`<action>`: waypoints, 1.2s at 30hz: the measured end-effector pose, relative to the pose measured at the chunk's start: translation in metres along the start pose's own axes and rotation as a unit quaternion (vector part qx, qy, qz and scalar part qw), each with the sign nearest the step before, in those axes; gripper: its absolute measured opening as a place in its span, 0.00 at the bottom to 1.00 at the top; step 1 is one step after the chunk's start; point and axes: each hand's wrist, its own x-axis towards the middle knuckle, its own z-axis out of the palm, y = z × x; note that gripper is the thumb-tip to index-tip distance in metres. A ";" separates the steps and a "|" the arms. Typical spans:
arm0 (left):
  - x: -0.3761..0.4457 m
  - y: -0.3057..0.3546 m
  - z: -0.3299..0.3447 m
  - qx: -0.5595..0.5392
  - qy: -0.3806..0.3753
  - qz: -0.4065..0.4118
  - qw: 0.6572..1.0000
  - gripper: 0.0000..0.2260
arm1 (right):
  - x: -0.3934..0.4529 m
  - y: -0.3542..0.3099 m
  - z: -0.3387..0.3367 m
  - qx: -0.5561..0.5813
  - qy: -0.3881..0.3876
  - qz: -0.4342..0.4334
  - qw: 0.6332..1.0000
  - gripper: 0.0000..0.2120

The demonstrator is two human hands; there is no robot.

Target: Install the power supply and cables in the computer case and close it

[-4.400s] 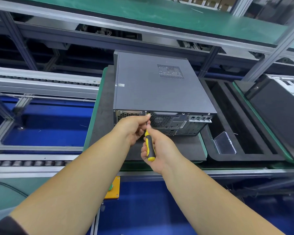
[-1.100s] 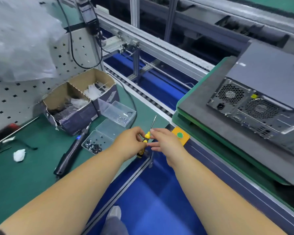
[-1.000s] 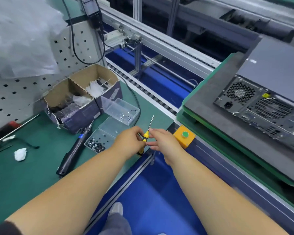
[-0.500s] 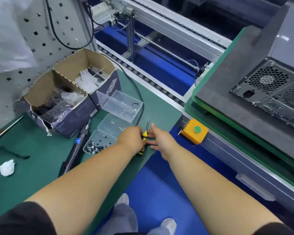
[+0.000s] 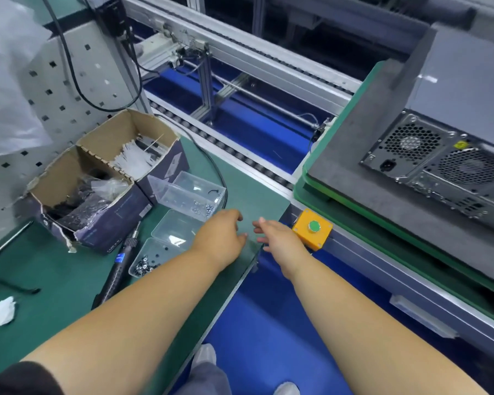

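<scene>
Nearest the camera: both bare forearms reach forward over the blue floor, feet visible below. Left hand (image 5: 221,233) hovers over the green bench mat (image 5: 54,280) near its corner, fingers loosely curled, holding nothing visible. Right hand (image 5: 274,233) just beside it, apart, fingers relaxed and spread, also holding nothing. The yellow-handled screwdriver can't be seen in either hand.

Left of the left hand: an electric screwdriver (image 5: 117,266) lies on the mat, beside a clear tray of dark screws (image 5: 146,262); a second clear tray (image 5: 177,228) behind it, a third clear box (image 5: 188,192) with a few screws behind that. A white crumpled wad (image 5: 2,310) sits at far left on the mat.

Right of the right hand: yellow button box (image 5: 313,229) with green button, mounted on the conveyor frame.

Further back left: torn cardboard box (image 5: 106,178), two compartments, one with white cable ties, one with bagged dark parts. Pegboard (image 5: 54,89) behind with black cable.

Far right: computer case (image 5: 454,132), closed, lying on a grey foam pad (image 5: 354,155) on a green pallet, rear panel with fan grilles and power socket facing the person. Roller conveyor rail (image 5: 240,61) runs behind.
</scene>
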 end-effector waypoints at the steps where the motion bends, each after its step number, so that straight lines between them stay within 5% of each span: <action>1: 0.001 0.010 -0.001 -0.012 0.006 0.030 0.999 0.17 | -0.004 0.001 -0.012 -0.014 0.023 -0.026 0.999 0.18; 4: 0.004 0.042 0.002 -0.010 0.005 0.095 0.995 0.20 | -0.013 0.013 -0.052 -0.126 0.116 -0.103 0.980 0.14; 8: 0.013 0.074 0.024 0.013 -0.077 0.131 0.988 0.28 | -0.012 0.040 -0.101 -0.250 0.197 -0.073 0.945 0.20; 12: 0.025 0.089 0.052 0.105 -0.183 0.155 0.965 0.38 | -0.011 0.061 -0.121 -0.271 0.131 -0.052 0.952 0.30; 16: 0.030 0.094 0.066 0.177 -0.189 0.186 0.948 0.38 | -0.006 0.066 -0.119 -0.347 0.066 -0.047 0.934 0.35; 29: 0.031 0.116 0.067 0.299 -0.169 0.214 0.914 0.27 | -0.003 0.054 -0.104 -0.488 0.100 -0.049 0.866 0.33; 36: 0.034 0.129 0.062 0.323 -0.195 0.206 0.903 0.23 | -0.004 0.047 -0.105 -0.459 0.090 -0.033 0.883 0.33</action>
